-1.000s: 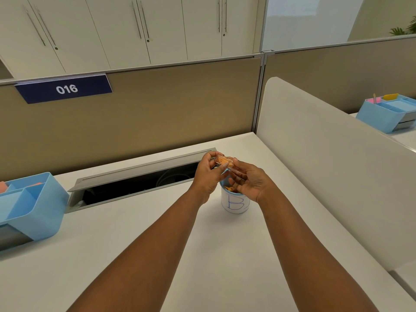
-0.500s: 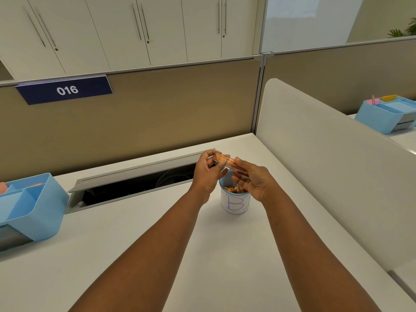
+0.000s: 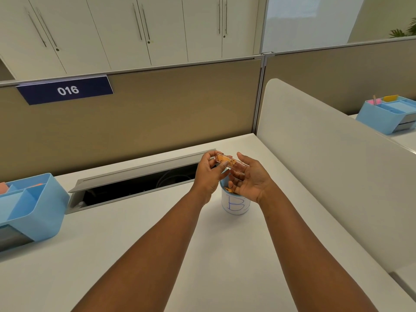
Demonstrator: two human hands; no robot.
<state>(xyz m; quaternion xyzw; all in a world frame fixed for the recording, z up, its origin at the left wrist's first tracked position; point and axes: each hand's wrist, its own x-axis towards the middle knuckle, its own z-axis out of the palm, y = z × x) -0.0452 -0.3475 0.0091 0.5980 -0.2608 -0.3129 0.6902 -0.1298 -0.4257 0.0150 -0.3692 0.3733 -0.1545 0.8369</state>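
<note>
A small clear plastic box (image 3: 227, 162) with orange pieces inside is held tilted above a cup (image 3: 236, 203). The cup is white with a blue rim and a blue letter B, and orange pieces lie in it. My left hand (image 3: 208, 174) pinches the box's left end between thumb and fingers. My right hand (image 3: 251, 179) is palm up just right of the box, fingers loosely spread under its right end, partly hiding the cup's rim.
The white desk (image 3: 135, 244) has an open cable tray (image 3: 135, 185) behind the cup. A blue organiser (image 3: 29, 212) stands at the left edge. A white divider panel (image 3: 326, 167) bounds the right side; another blue organiser (image 3: 387, 113) sits beyond it. A tan partition (image 3: 157, 109) closes the back.
The box has risen slightly and tilted over the cup. My right hand has opened and turned palm up, its fingers no longer closed round the box.
</note>
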